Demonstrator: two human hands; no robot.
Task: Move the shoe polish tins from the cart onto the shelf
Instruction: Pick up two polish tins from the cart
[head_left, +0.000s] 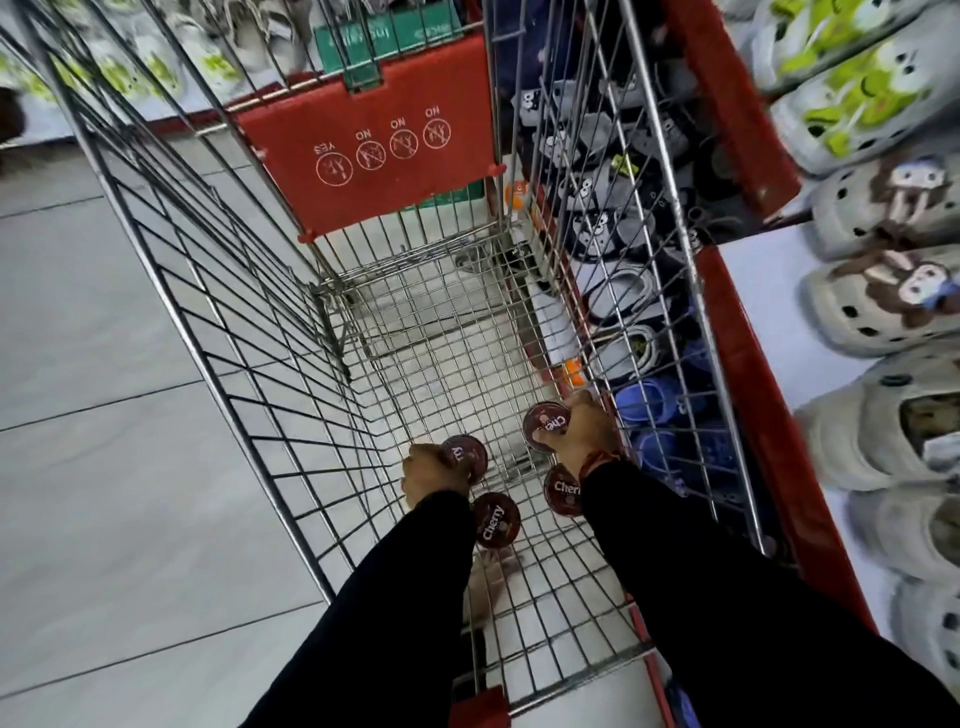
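Down in the cart (218, 291), your two hands are each closed on a tin. Your right hand (582, 434) has its fingers wrapped over the far edge of a dark red tin (544, 423), with the thumb under its near edge, so the lid faces up and leftward; whether that tin is clear of the wire floor you cannot tell from this view. Your left hand (428, 470) is curled round the left side of a second tin (466, 458), whose lid shows partly past your knuckles. Both sleeves (727, 597) are black, and a thin red band sits at your right wrist. Two more tins lie loose on the wire floor: one (497, 520) just beside your left wrist, its lid reading "Cherry", and another (563, 490) half hidden under your right wrist, with the same word on it. All four tins sit in the near half of the basket, close together; the far half of the floor is bare wire. At the far end stands the red child-seat flap (374, 156) printed with white round signs marked YES and NO. To your right, touching or nearly touching the cart's side, runs a shelf (748, 364) with a red edge and a white top. Grey clogs (883, 306) with cartoon faces lie on that top, and dark and blue clogs (649, 405) show through the cart's wire on the level below. To your left is pale tiled floor (104, 364).
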